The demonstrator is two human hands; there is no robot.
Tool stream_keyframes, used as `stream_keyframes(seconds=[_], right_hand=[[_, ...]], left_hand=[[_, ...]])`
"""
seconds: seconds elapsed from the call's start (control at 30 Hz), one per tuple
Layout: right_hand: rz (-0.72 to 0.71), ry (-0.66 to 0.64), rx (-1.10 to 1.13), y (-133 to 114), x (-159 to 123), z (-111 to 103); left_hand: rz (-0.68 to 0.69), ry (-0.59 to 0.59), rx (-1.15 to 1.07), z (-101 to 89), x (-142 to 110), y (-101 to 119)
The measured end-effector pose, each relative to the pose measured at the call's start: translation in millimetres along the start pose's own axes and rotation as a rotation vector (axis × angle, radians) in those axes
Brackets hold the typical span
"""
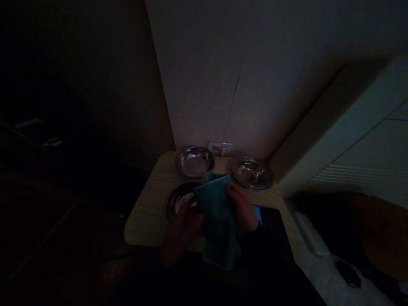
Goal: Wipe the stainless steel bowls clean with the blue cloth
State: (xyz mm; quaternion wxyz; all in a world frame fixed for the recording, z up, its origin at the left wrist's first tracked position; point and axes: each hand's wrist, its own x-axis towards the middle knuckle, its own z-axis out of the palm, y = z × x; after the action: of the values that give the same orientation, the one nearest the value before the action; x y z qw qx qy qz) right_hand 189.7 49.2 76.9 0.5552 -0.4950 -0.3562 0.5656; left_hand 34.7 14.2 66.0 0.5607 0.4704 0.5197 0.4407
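The scene is very dark. My left hand grips the near rim of a steel bowl on a small wooden table. My right hand is closed on a teal cloth, which hangs down over the bowl's right side and hides part of it. Two more steel bowls stand at the back of the table, one at the back left and one at the back right.
A white wall socket sits on the wall just behind the table. A white cabinet or appliance stands to the right. A blue-lit phone edge shows behind my right wrist. Dark floor lies to the left.
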Motion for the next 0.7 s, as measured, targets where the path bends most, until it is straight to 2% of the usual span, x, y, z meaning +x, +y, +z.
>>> stream_keyframes(seconds=[0.07,0.1,0.2,0.27,0.33,0.4,0.47,0.53,0.63,0.7], right_hand=[[-0.047,-0.148,-0.098,4.6,1.9,23.6],[-0.101,-0.197,-0.166,8.4,2.5,34.3],[-0.267,-0.253,-0.389,21.5,-1.3,61.0],[-0.331,-0.404,-0.527,27.7,-8.5,76.3],[-0.423,-0.650,-0.654,30.3,-16.5,91.7],[-0.514,-0.784,-0.758,30.3,-22.1,106.7],[-0.517,-0.792,-0.796,28.8,-24.3,119.0],[-0.475,-0.839,-0.757,27.1,-25.2,127.1],[-0.455,-0.968,-0.680,24.9,-28.6,131.8],[-0.406,-0.979,-0.676,24.3,-30.9,132.4]], left_hand=[[-0.133,0.090,-0.019,-12.4,-5.9,8.7],[-0.151,0.210,-0.011,-19.6,-10.2,11.4],[-0.158,0.600,0.102,-43.1,-25.2,12.0],[-0.116,0.708,0.166,-58.9,-34.0,7.7],[-0.042,0.710,0.208,-73.9,-40.7,2.8],[0.051,0.727,0.255,-87.2,-45.2,0.0],[0.093,0.722,0.280,-97.9,-47.7,0.3],[0.078,0.692,0.265,-105.1,-48.4,2.7],[0.029,0.673,0.222,-110.1,-48.4,6.2],[0.031,0.688,0.220,-111.6,-48.6,7.0]])
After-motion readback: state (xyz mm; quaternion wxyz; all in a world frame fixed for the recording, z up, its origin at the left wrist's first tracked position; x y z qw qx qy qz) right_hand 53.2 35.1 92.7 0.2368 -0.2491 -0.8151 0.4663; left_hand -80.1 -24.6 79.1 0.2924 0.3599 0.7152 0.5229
